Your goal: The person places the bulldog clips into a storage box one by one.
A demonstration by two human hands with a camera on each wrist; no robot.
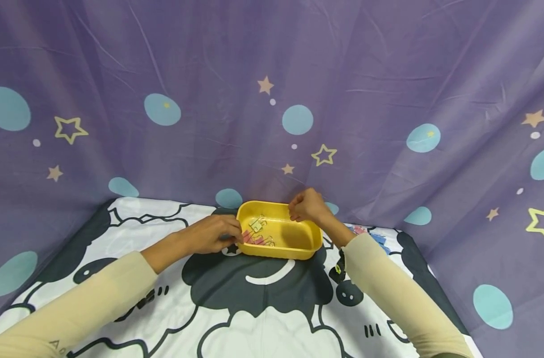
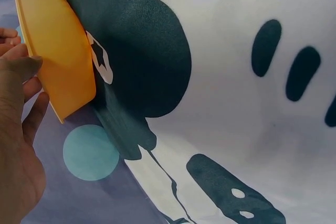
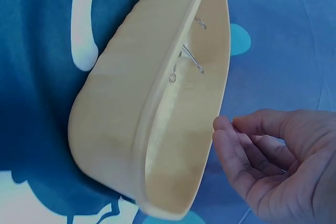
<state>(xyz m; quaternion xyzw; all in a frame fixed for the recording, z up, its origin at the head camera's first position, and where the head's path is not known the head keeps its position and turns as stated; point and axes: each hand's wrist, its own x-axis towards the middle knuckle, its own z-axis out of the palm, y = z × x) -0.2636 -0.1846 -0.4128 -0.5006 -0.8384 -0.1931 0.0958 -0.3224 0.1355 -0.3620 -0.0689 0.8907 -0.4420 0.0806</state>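
A shallow rectangular yellow plastic tray (image 1: pixel 298 237) with rounded corners stands at the far edge of the table, close against the hanging backdrop. Inside it, toward its left end, lie several binder clips (image 1: pixel 258 229) with wire handles, clear and reddish; their exact number cannot be told. In the right wrist view the wire handles (image 3: pixel 191 59) show against the tray's inner wall.

The left hand (image 1: pixel 213 234) rests at the tray's left end, fingertips against the rim. The left wrist view shows the thumb (image 2: pixel 23 66) on the rim and the fingers (image 2: pixel 34 111) against the outer wall; they lie loosely bent, and whether they actually clasp the wall cannot be told.

The right hand (image 1: pixel 308 206) hovers over the tray's far right corner. In the right wrist view its fingers (image 3: pixel 247 156) are loosely curled, just beside the rim and not touching it, holding nothing.

The tray stands on a white tablecloth (image 1: pixel 272 318) printed with black cartoon shapes. Behind it hangs a purple fabric backdrop (image 1: pixel 272 74) with teal dots and pale stars. Both forearms wear cream long sleeves (image 1: pixel 84 303).
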